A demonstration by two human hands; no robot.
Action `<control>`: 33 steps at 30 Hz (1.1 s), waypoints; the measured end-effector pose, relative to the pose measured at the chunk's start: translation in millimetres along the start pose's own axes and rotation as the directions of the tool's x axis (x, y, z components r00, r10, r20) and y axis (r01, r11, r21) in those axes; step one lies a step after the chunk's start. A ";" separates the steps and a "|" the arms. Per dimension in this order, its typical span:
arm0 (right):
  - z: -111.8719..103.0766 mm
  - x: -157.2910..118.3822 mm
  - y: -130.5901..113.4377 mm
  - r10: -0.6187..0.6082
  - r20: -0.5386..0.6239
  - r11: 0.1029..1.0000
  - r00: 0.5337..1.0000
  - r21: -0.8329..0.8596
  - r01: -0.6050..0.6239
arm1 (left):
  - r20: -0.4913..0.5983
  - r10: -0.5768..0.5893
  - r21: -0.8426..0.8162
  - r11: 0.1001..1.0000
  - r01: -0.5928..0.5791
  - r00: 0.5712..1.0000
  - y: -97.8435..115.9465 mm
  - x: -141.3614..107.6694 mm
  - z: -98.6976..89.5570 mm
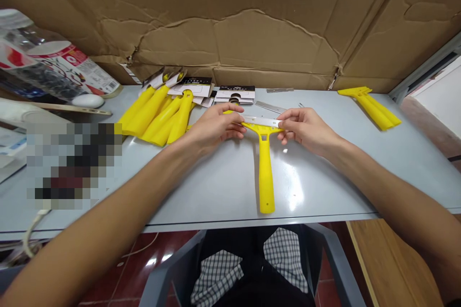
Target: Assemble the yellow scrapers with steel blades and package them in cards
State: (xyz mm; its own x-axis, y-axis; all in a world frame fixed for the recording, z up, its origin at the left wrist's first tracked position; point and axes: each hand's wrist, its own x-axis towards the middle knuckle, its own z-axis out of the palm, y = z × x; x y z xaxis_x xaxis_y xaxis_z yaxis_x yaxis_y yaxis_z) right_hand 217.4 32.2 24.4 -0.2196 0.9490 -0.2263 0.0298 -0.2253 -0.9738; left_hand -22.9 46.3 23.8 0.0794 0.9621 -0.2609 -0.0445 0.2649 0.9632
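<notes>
While one yellow T-shaped tool (266, 172) occupies the near middle of the desk (216, 192), its handle pointing toward the person, two bare hands hold one thin, flat metal strip (261, 121) along its wide head. The left hand (218, 127) has thumb and fingers pinching near the strip's left end; those of the right hand (306, 127) pinch its right end, close against the yellow head. The tool's handle is smooth, rounded and plastic-looking, with one small hole near the bottom. Two more flat metal blades (271, 107) rest farther back on the glossy, pale surface. At left lie at least five yellow handles (154, 108), bunched beside printed cards (192, 88); another card pile (235, 92), its number unclear, sits nearer the middle. Two yellow pieces (374, 115) lie together at far right. Creased brown cardboard (234, 43) rises behind, and at least two clear plastic bottles (81, 69) are at far left.
</notes>
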 end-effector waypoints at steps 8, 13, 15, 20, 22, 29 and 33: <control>-10.9 5.0 -2.0 -0.051 -0.042 0.999 0.998 -0.001 0.051 | -0.202 0.456 0.481 0.817 -0.318 0.867 14.4 16.4 -34.9; -11.0 5.4 -3.5 -0.048 -0.041 0.999 0.998 -0.001 0.048 | 0.217 0.572 0.823 0.329 -0.464 0.791 5.7 19.0 -46.1; -11.8 6.1 -2.0 -0.047 -0.037 0.999 0.998 -0.009 0.047 | 0.382 0.487 0.837 0.179 -0.518 0.786 0.8 22.8 -48.4; -14.0 7.7 1.8 -0.051 -0.028 0.999 0.998 -0.012 0.051 | 0.579 0.408 0.774 -0.005 -0.633 0.706 -11.2 34.8 -50.2; -14.1 7.8 2.5 -0.048 -0.021 0.999 0.999 -0.022 0.048 | 0.576 0.417 0.780 -0.023 -0.625 0.703 -14.3 37.2 -50.2; -15.3 10.1 6.4 -0.032 0.004 0.998 0.999 -0.057 0.032 | 0.569 0.400 0.810 -0.120 -0.574 0.719 -12.1 30.6 -50.8; -20.2 13.8 12.2 -0.046 0.027 0.996 0.999 -0.077 0.048 | 0.505 0.492 0.831 -0.055 -0.554 0.709 0.0 18.1 -47.7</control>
State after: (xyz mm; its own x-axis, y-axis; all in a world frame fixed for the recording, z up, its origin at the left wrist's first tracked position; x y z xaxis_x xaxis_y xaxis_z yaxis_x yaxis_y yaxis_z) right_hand 234.4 46.9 8.9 -0.2473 0.9519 -0.1810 0.0939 -0.1624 -0.9822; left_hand -69.0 66.8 16.0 0.5374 0.7799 0.3209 0.7859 -0.6011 0.1448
